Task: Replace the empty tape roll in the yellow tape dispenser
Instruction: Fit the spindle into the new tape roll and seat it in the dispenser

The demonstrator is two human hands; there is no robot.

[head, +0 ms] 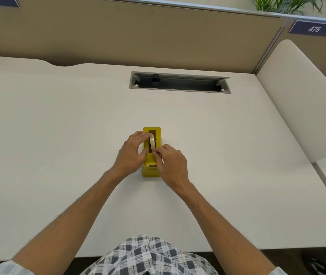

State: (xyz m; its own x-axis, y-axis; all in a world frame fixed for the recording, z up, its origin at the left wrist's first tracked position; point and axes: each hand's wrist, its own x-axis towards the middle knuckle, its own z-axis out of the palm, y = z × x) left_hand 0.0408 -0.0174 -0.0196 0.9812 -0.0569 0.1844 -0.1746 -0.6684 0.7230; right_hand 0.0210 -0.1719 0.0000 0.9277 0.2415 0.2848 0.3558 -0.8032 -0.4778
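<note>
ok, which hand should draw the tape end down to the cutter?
Right, probably. The right hand already pinches near the tape roll's front edge, on the cutter side of the yellow dispenser. The left hand grips the roll, steadying it.

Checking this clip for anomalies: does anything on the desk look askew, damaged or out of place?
Nothing stands out. The yellow tape dispenser sits square on the desk; the left hand and right hand hold the tape roll at its slot.
</note>
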